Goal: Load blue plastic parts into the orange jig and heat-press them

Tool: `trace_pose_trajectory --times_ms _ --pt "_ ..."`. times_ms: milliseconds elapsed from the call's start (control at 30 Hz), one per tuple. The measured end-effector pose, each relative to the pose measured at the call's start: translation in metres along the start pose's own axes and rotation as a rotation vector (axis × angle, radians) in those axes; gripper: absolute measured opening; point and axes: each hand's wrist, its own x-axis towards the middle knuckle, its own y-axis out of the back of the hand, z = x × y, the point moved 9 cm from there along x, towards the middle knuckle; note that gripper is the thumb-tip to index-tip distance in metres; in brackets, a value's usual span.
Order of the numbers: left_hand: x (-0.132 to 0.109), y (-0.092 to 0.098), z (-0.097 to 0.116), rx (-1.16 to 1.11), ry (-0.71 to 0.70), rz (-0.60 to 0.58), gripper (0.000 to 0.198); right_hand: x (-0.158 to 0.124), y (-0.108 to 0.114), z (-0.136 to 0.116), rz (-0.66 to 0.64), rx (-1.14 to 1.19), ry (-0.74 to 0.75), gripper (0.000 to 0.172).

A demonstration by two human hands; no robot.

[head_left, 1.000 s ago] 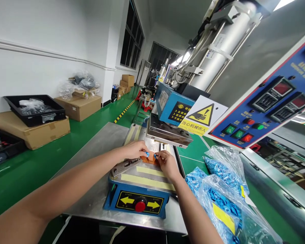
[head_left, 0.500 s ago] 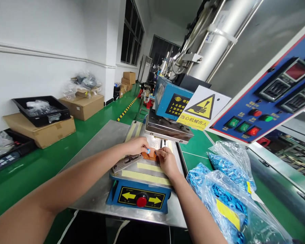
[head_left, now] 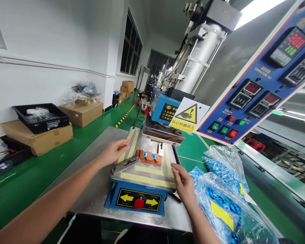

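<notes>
Two small blue plastic pieces, one on the left [head_left: 144, 154] and one on the right [head_left: 154, 156], sit in an orange fixture [head_left: 148, 161] on the machine's metal plate. My left hand [head_left: 115, 150] hovers left of the fixture, fingers loosely extended and holding nothing. Off the plate's right edge is my right hand [head_left: 184, 181], its thumb and fingers apart with nothing between them. A slotted metal bar [head_left: 125, 165] lies at the fixture's left. Above and behind the fixture hangs the press head [head_left: 164, 131].
Clear bags of blue parts [head_left: 222, 200] lie at the right. The blue machine base has a red button [head_left: 139, 203] in front. A control panel [head_left: 254, 91] juts in at upper right, beside a warning sign [head_left: 189, 114]. Boxes and a black tray [head_left: 42, 117] stand along the left wall.
Both hands have let go of the blue pieces and drawn apart, left hand to the left, right hand to the right and down. The pieces stay in the orange fixture. The view has shifted.
</notes>
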Motion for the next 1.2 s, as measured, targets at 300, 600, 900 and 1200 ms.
trace_pose_trajectory --times_ms 300,600,900,1200 --pt "-0.163 -0.003 -0.083 -0.102 0.409 0.331 0.058 -0.125 -0.018 0.053 -0.124 0.316 -0.477 0.035" --pt "-0.183 -0.022 -0.074 -0.126 0.445 0.348 0.053 -0.126 -0.024 0.059 -0.156 0.443 -0.535 0.034" --pt "-0.183 -0.026 -0.073 -0.040 0.393 0.309 0.043 -0.125 -0.036 0.048 -0.275 0.664 -0.583 0.023" --pt "-0.164 -0.012 -0.092 -0.032 0.449 0.385 0.057 -0.117 -0.009 0.055 -0.248 0.367 -0.517 0.029"
